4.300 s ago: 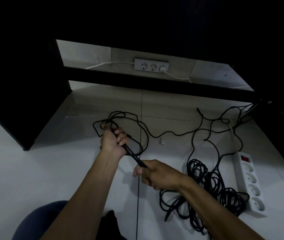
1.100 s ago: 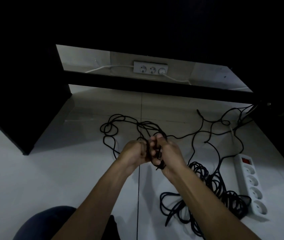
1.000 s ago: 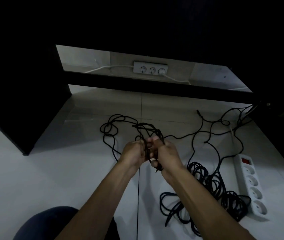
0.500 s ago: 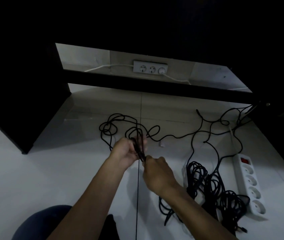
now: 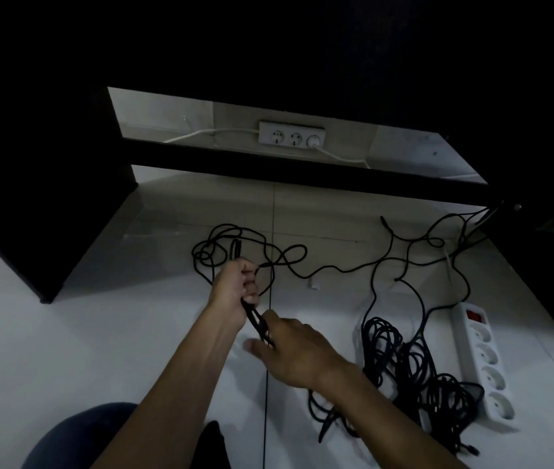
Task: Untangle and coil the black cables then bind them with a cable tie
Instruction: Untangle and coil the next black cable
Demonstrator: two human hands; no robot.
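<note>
Nearest me, the right hand (image 5: 297, 350) pinches the doubled black cable (image 5: 258, 320) and draws it taut, likely to measure out the next loop. Just beyond, the left hand (image 5: 237, 286) is curled tight round the gathered turns so they don't spring apart. Half a second ago the hands were closer together; now the right has pulled back. Right of it lies the tangled cable heap (image 5: 407, 374), then the power strip (image 5: 483, 360). No cable tie visible.

Thin black cable (image 5: 333, 268) trails in loose loops across the white floor; a tangled heap of black cables (image 5: 414, 374) lies further right.
</note>
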